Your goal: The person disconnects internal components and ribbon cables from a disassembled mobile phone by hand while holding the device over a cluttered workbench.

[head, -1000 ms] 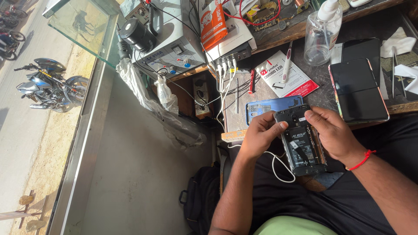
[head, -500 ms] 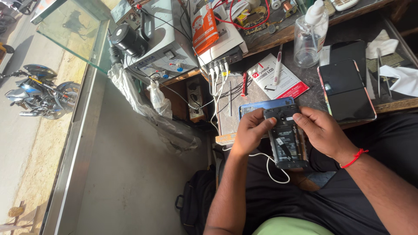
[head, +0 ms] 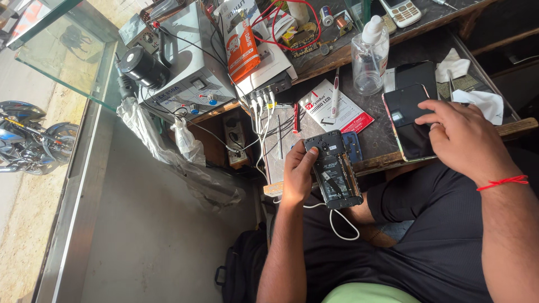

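Head view, looking down over a cluttered repair bench. Left hand (head: 297, 174) at centre frame grips an opened mobile phone (head: 334, 170) by its left edge, back cover off, dark internals and battery facing up; thumb lies across the upper left corner, fingers wrapped beneath. The phone is held over the near edge of the bench, above the lap, long axis running roughly top to bottom of frame. A white cable (head: 337, 221) loops just below it against the dark trousers. Right hand (head: 463, 140) at right of frame rests palm down, fingers loosely spread, fingertips touching the right edge of a dark-screened smartphone (head: 407, 120) lying flat on the bench; it grasps nothing. A red thread band (head: 502, 182) circles that wrist. A blue phone cover (head: 352, 147) lies on the bench just behind the held phone. Upper centre: clear spray bottle (head: 370, 59) standing upright, with a red-and-white printed card (head: 342, 109) to its left and a white pen (head: 335, 92) lying across the card. Crumpled white tissue (head: 477, 101) at upper right. Upper left of centre: grey bench power unit (head: 191, 78) with knobs, red wires (head: 292, 22) beyond it. Far left: glass pane (head: 62, 50) and a parked motorcycle (head: 28, 137) outside. A black backpack (head: 238, 272) sits on the floor at lower centre.
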